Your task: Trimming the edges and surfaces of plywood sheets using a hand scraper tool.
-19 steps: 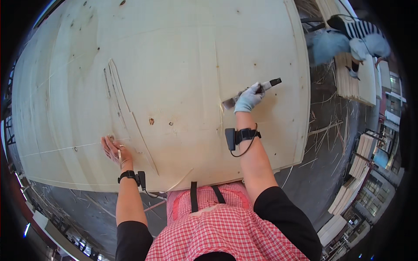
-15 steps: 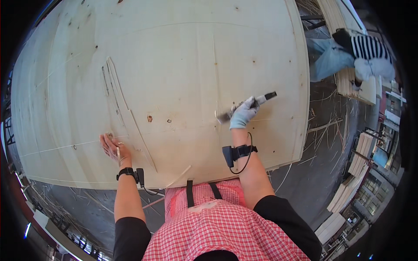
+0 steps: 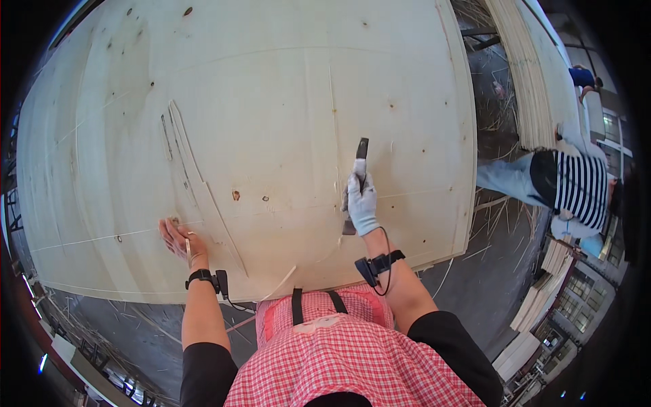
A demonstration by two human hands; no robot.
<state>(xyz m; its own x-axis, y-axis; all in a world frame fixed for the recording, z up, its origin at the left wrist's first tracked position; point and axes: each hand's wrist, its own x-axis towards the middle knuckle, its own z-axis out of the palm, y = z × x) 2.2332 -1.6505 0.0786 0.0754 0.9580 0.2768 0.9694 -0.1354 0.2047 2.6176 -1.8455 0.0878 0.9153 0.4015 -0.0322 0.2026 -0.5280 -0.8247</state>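
Observation:
My bare left hand (image 3: 184, 242) rests on the pale wood veneer sheet (image 3: 291, 156), fingers stretched out beside a small brown knot. A thin pale band crosses the back of it. My right hand (image 3: 363, 201), in a white and pale blue glove, is closed around a scraper (image 3: 348, 226). The scraper's dark handle end points away from me, and its broad grey blade points back toward me, close over the sheet. Whether the blade touches the wood I cannot tell. Between my hands, a long narrow split (image 3: 215, 210) with raised edges runs through the veneer.
A loose sliver (image 3: 279, 283) lies at the sheet's near edge. To the right, a person in a striped top (image 3: 580, 183) stands by another veneer stack (image 3: 529, 81). Wood scraps (image 3: 498, 227) litter the floor between. More stacked boards (image 3: 542, 292) stand at the lower right.
My right hand has moved left and nearer to me, turning the scraper so its blade faces me. The left hand stays nearly in place. The person at right has shifted nearer to me.

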